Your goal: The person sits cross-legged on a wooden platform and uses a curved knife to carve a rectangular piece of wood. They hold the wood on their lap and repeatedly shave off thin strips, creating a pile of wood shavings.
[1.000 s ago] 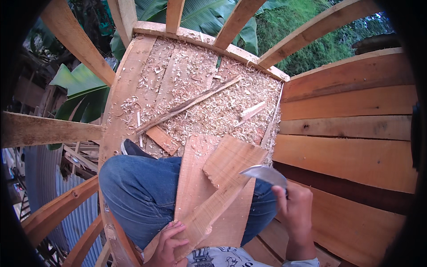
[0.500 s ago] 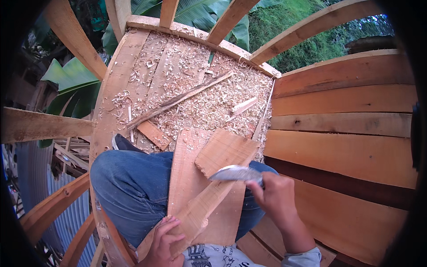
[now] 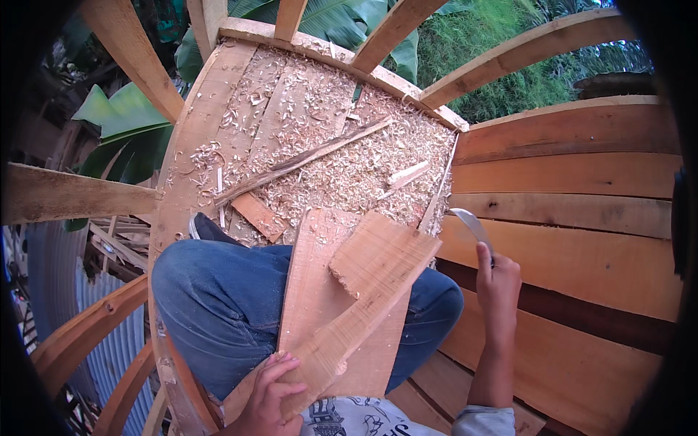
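Note:
My left hand [image 3: 272, 396] grips the narrow near end of a paddle-shaped piece of wood [image 3: 382, 261], fingers over its top face. The piece slants up to the right, with a broad far end and a rough notch on its left edge. Beneath it a wide flat board [image 3: 307, 272] lies across my lap between my knees. Off to the right, my right hand [image 3: 499, 283] is closed round the handle of a knife with a curved blade [image 3: 472, 225]. The blade is raised, apart from the wood, its tip toward the upper left; the fist hides most of the handle.
Wood shavings [image 3: 342, 171] cover the plank floor, with a long stick [image 3: 305, 160] and small offcuts [image 3: 259, 216] among them. A plank wall [image 3: 560, 218] rises close at the right. Slanted wooden posts [image 3: 131, 58] stand along the left and far sides, with leaves beyond.
My right hand has swung the knife off the wood, up and out to the right. My left hand still holds the narrow end. The whole view has shifted slightly.

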Tool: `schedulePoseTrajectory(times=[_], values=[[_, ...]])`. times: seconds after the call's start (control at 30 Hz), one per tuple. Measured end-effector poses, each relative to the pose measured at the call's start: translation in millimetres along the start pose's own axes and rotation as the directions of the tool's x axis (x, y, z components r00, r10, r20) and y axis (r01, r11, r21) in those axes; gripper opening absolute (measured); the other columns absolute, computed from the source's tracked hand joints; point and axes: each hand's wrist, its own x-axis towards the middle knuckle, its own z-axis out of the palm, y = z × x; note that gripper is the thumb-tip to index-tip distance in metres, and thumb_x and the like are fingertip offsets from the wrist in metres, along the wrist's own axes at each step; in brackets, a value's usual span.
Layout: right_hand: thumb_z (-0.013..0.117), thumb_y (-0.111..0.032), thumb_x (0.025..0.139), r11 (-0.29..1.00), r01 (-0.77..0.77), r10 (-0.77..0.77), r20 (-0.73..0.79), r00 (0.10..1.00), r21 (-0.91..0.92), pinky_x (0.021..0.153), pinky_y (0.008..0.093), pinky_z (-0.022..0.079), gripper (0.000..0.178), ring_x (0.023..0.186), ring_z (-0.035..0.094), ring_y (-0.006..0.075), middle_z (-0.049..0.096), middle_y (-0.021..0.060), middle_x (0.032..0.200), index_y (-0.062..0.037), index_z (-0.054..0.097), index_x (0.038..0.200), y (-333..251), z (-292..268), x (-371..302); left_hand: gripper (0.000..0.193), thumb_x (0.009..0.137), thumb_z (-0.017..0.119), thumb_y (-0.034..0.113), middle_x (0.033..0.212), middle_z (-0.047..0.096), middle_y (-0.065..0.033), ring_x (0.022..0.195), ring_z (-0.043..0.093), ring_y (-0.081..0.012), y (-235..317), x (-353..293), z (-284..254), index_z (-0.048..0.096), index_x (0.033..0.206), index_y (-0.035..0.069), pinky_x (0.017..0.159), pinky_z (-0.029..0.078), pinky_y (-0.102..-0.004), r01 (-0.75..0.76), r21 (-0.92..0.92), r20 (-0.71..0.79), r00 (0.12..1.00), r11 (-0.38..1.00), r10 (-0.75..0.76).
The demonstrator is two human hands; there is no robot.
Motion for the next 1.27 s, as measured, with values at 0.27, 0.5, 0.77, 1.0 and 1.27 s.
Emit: schedulePoseTrajectory(times=[0.27,0.5,0.77,1.0,1.27], values=[[0.068,-0.042,0.085,0.789,0.584,-0.613,0.178,0.770,0.191,0.050,0.0422,0.045,0.045,0.054,0.057,0.0371,0.056,0.0165,0.061,-0.0018,0.057,0.067,-45,5,-69,0.055,0.061,0.064,0.000,0.131,0.043,-0.0243,0.130,0.041,-0.0433,-3,0,6,0.044,0.112,0.006,0.113,0.024,-0.0559,-0.008,0.013,-0.016,1.000,1.000,0.008],[0.058,-0.044,0.092,0.986,0.059,-0.064,0.031,0.997,0.157,0.052,0.0430,0.044,0.054,0.054,0.057,0.0388,0.052,0.0206,0.055,0.0035,0.058,0.066,6,-9,-12,0.047,0.066,0.056,-0.005,0.135,0.044,-0.0246,0.132,0.038,-0.0447,12,3,6,0.050,0.112,0.004,0.110,0.030,-0.0546,0.019,-0.002,-0.091,0.996,1.000,-0.020],[0.068,-0.048,0.082,0.897,0.423,-0.423,-0.030,0.906,0.126,0.048,0.0429,0.043,0.054,0.054,0.056,0.0385,0.053,0.0182,0.057,-0.0017,0.052,0.060,-19,17,-36,0.054,0.061,0.063,-0.001,0.132,0.043,-0.0243,0.130,0.041,-0.0432,2,0,3,0.045,0.112,0.005,0.113,0.024,-0.0556,0.016,0.029,-0.004,1.000,0.999,-0.016],[0.066,-0.051,0.083,0.880,0.476,-0.476,-0.009,0.880,-0.004,0.047,0.0415,0.044,0.055,0.051,0.056,0.0351,0.054,0.0148,0.056,-0.0036,0.052,0.059,-31,-5,-50,0.055,0.061,0.062,-0.001,0.132,0.043,-0.0251,0.130,0.040,-0.0429,2,3,5,0.045,0.113,0.005,0.114,0.022,-0.0550,-0.002,0.015,-0.001,1.000,1.000,0.002],[0.061,-0.048,0.089,0.981,0.191,-0.191,-0.001,0.982,-0.039,0.048,0.0416,0.046,0.056,0.050,0.062,0.0305,0.056,0.0165,0.051,0.0002,0.060,0.060,-10,4,8,0.060,0.066,0.061,0.002,0.137,0.039,-0.0226,0.135,0.036,-0.0411,-6,0,5,0.040,0.122,0.005,0.115,0.019,-0.0554,-0.013,-0.004,0.027,1.000,1.000,0.013]])
